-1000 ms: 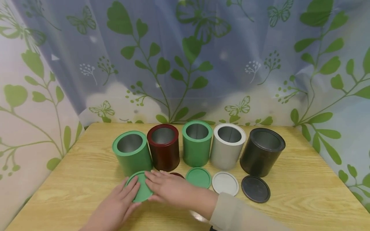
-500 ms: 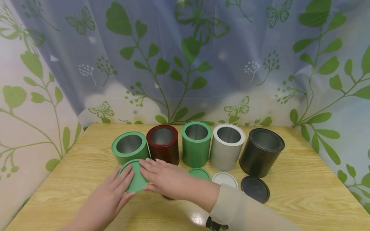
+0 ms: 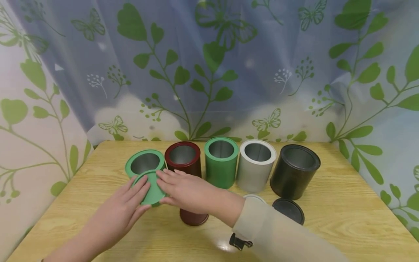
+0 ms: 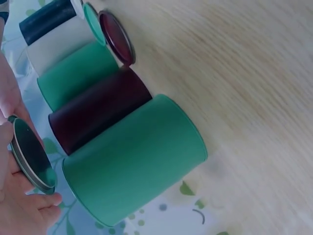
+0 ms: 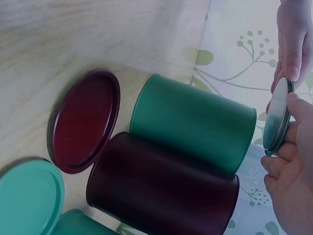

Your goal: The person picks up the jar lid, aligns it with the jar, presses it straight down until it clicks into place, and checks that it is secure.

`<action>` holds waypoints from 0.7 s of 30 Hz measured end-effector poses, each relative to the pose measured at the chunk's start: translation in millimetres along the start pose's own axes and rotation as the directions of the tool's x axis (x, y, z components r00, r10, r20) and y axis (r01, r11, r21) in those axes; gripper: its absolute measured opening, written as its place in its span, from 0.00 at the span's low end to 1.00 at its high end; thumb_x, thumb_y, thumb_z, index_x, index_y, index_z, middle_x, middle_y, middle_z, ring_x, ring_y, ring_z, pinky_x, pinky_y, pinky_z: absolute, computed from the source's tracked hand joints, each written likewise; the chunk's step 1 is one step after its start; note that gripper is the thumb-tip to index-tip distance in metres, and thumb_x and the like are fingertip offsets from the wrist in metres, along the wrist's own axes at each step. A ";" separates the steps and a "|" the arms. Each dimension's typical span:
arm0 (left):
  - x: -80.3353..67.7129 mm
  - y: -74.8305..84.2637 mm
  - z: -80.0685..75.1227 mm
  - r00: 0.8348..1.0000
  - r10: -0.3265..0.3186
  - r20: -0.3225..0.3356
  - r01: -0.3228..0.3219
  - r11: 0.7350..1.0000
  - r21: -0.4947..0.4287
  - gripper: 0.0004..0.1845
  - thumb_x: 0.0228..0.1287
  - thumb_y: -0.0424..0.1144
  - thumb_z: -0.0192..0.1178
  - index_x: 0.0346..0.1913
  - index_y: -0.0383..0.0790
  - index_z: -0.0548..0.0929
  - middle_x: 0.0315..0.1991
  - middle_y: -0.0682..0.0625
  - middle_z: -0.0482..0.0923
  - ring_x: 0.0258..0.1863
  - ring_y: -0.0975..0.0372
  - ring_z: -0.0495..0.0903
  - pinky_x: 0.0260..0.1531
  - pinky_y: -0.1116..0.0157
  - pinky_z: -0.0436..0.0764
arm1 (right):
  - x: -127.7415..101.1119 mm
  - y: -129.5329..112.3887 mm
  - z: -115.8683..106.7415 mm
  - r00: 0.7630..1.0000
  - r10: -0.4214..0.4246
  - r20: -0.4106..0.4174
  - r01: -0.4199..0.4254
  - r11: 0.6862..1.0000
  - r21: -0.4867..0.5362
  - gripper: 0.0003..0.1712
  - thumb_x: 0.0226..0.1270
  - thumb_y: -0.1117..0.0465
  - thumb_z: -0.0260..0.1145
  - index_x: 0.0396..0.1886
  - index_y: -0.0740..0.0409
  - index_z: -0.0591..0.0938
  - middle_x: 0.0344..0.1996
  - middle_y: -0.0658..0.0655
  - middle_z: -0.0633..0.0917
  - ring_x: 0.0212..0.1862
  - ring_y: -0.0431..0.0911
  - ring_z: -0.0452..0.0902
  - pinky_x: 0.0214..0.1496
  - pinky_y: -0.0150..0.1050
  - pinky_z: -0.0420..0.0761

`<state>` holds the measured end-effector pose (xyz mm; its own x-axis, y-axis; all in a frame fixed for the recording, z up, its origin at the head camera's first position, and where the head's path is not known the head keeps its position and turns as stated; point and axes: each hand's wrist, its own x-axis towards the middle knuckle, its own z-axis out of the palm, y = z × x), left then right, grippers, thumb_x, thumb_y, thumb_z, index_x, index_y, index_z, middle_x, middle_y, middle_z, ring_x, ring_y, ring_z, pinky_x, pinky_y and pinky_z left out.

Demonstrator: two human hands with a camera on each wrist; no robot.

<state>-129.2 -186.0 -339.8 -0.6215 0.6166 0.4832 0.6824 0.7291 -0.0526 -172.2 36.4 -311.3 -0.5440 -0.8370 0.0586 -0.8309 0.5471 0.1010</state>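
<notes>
1. Green lid (image 3: 151, 187) is held between both hands, just above and in front of the open mouth of the leftmost green tin (image 3: 144, 163); a second ago it lay low on the tabletop (image 3: 340, 218) in front of that tin, and half a second ago it was partly raised.
2. Left hand (image 3: 121, 211) pinches the lid's left edge, fingers (image 3: 139, 189) stretched over its top; the left wrist view shows the thumb under the rim, so the grip is closed on the lid.
3. Right hand (image 3: 184, 193) grips the lid's right edge in the same way, fingers (image 3: 163, 178) lying across its top.
4. Both hands have risen and moved towards the tin since the earlier frames, and the lid is tilted, its near edge lower.
5. Dark red lid (image 3: 194, 217) now lies uncovered on the tabletop below the right wrist; earlier the hand hid nearly all of it.
6. Behind stand the dark red tin (image 3: 182, 160), second green tin (image 3: 221, 162), white tin (image 3: 256, 165) and black tin (image 3: 294, 171), unmoved in their row.
7. Black lid (image 3: 288, 211) lies in front of its tin; the sleeve (image 3: 278, 236) now covers the second green lid and most of the white lid (image 3: 253, 197).
</notes>
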 end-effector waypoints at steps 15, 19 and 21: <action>12.2 -22.4 -3.9 0.989 -0.060 0.137 0.068 0.996 -0.053 0.28 0.66 0.44 0.57 0.62 0.29 0.71 0.65 0.38 0.64 0.64 0.40 0.60 0.56 0.45 0.66 | 19.1 12.2 -6.4 0.998 0.021 0.063 -0.019 1.000 -0.018 0.34 0.75 0.44 0.39 0.72 0.57 0.56 0.72 0.55 0.51 0.72 0.45 0.44 0.70 0.38 0.47; 16.8 -29.6 -4.7 0.984 -0.060 0.165 0.069 0.996 -0.048 0.28 0.68 0.46 0.54 0.63 0.29 0.69 0.65 0.38 0.63 0.64 0.40 0.59 0.56 0.45 0.65 | 25.4 17.0 -7.0 0.998 0.026 0.061 -0.026 1.000 0.008 0.33 0.75 0.45 0.41 0.72 0.57 0.56 0.72 0.55 0.51 0.72 0.45 0.44 0.70 0.38 0.47; 18.9 -32.6 -4.8 0.982 -0.055 0.183 0.066 0.996 -0.055 0.28 0.68 0.46 0.54 0.63 0.29 0.69 0.65 0.37 0.63 0.64 0.40 0.59 0.57 0.44 0.65 | 27.6 19.3 -6.8 0.997 0.027 0.070 -0.029 0.999 0.034 0.33 0.75 0.45 0.41 0.72 0.57 0.56 0.72 0.54 0.51 0.72 0.44 0.43 0.70 0.37 0.46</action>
<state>-161.3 -199.6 -324.7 -0.7182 0.6192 0.3175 0.6597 0.7510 0.0276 -202.4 23.8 -301.0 -0.5730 -0.8195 -0.0079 -0.8181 0.5714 0.0656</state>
